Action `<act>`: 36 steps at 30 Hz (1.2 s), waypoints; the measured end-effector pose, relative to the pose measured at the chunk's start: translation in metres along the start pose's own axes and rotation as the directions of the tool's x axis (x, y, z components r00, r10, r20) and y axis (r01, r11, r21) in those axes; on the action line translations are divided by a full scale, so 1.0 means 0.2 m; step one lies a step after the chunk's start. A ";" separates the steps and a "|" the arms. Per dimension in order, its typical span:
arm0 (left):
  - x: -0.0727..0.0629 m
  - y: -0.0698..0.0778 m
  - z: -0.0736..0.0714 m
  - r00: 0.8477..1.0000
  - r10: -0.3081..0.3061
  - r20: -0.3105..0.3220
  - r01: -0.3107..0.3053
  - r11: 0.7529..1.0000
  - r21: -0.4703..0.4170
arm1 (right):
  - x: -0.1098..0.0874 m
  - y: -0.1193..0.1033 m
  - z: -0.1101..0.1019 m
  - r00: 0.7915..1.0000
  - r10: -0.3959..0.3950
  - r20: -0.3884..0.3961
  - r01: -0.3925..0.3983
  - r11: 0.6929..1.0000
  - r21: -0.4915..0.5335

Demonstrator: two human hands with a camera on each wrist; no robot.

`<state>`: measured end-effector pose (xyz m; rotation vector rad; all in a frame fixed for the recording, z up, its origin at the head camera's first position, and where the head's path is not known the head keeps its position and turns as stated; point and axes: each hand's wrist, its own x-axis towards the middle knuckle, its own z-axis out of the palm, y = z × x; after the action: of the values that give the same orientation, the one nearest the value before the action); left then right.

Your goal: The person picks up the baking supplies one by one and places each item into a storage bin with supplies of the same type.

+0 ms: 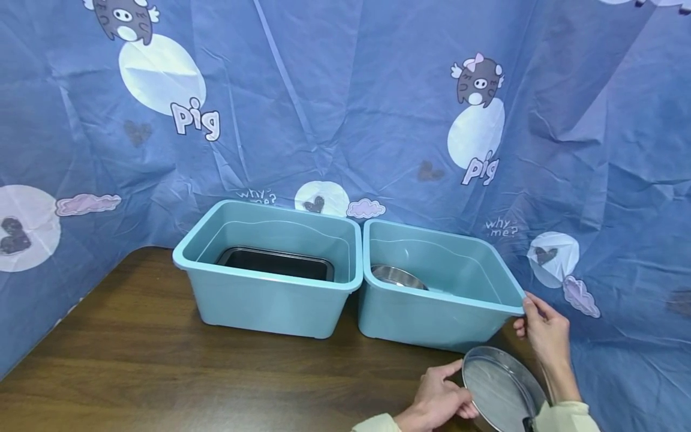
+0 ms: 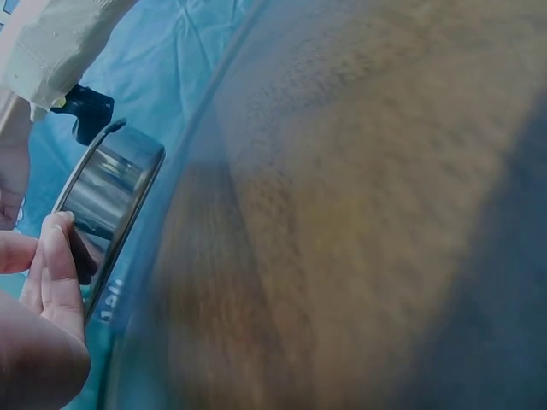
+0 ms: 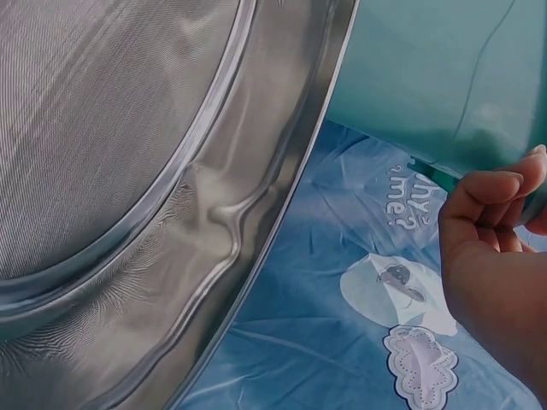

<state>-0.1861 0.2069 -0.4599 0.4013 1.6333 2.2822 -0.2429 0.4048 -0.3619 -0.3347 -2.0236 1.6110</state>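
Observation:
My left hand (image 1: 439, 396) pinches the rim of a round metal flour sieve (image 1: 499, 390) with fine mesh, held tilted in front of the right-hand bin. Seen from the left wrist, the fingers lie along the shiny side wall of the sieve (image 2: 107, 184). My right hand (image 1: 547, 333) grips the front right rim corner of the right teal plastic bin (image 1: 426, 324). Large in the right wrist view, the sieve's mesh (image 3: 94, 111) covers the left side, with the right hand (image 3: 504, 248) on the bin beyond. Inside that bin lies a round metal item (image 1: 396, 276), partly hidden by the front wall.
A second teal bin (image 1: 270, 306) stands just left of the first, holding a dark rectangular baking pan (image 1: 278, 264). Both rest on a brown wooden table (image 1: 162, 372). Behind and to the right hangs a blue printed cloth (image 1: 335, 108).

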 end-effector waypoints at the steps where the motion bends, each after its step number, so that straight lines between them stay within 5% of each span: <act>1: 0.00 0.00 0.00 1.000 0.002 0.001 -0.002 1.000 0.000 | 0.00 0.00 0.00 1.000 -0.004 0.002 0.004 1.000 0.000; 36: -0.02 0.05 -0.13 1.000 0.027 -0.013 -0.027 1.000 -0.002 | -0.01 -0.01 0.00 1.000 -0.012 0.016 0.011 1.000 0.018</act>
<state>-0.1928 0.1802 -0.4577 0.4120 1.6413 2.3104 -0.2411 0.4031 -0.3611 -0.3041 -2.0181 1.6289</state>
